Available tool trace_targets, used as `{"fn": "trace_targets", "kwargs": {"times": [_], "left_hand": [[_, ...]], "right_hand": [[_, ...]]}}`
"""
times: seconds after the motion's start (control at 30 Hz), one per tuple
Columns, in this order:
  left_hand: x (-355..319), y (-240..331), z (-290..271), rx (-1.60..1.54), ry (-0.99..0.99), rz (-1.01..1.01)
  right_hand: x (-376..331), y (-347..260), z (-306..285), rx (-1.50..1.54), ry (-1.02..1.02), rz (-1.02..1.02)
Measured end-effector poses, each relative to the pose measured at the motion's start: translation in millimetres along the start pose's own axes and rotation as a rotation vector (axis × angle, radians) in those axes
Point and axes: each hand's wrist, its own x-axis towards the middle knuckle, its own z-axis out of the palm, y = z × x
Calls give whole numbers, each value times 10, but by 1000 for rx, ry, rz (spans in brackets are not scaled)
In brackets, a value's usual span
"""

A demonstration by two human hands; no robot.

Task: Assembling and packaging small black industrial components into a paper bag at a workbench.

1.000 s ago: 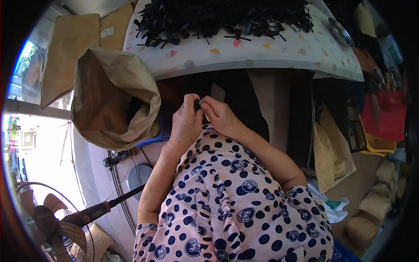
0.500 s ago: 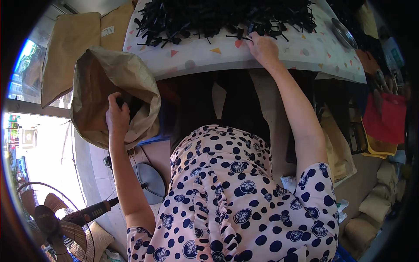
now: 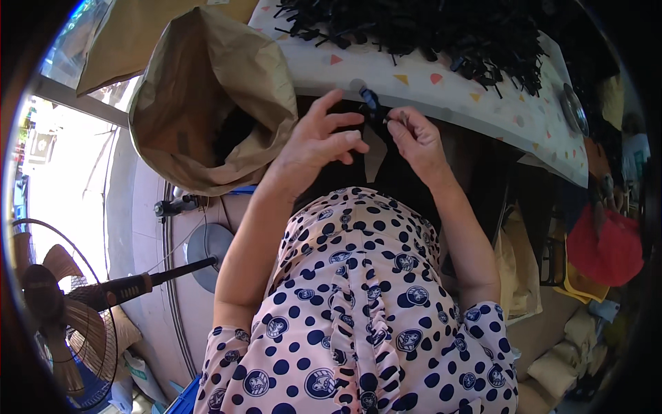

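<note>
My right hand point(image 3: 422, 143) pinches a small black plastic piece point(image 3: 373, 103) with a bluish sheen at its upper end, held out over my lap just off the table's near edge. What kind of part it is, I cannot make out. Facing it, my left hand point(image 3: 318, 143) has its fingers spread and holds nothing. A heap of similar black pieces point(image 3: 427, 27) covers the far part of the table point(image 3: 386, 61), which has a white cloth with coloured shapes. To the left, a large brown paper sack point(image 3: 276, 83) gapes wide, with dark contents low inside.
A standing fan point(image 3: 65, 303) is at the lower left, its round base point(image 3: 207, 254) on the floor. A round metal dish point(image 3: 574, 110) sits at the table's right end. Right of me are a red bag point(image 3: 605, 245) and several tan bundles point(image 3: 555, 369).
My left hand has come out of the sack and moved right, opening. My right hand has drawn back from the heap with a black piece. The whole view has shifted.
</note>
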Motion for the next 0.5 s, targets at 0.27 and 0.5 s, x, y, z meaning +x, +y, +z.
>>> {"fn": "trace_targets", "kwargs": {"times": [0.27,0.5], "left_hand": [[-80,-294,18,-177,-13,17],[-116,-429,73,-277,0,-49]], "right_hand": [[-307,238,370,234,-116,-50],[-427,421,367,308,-91,-12]]}}
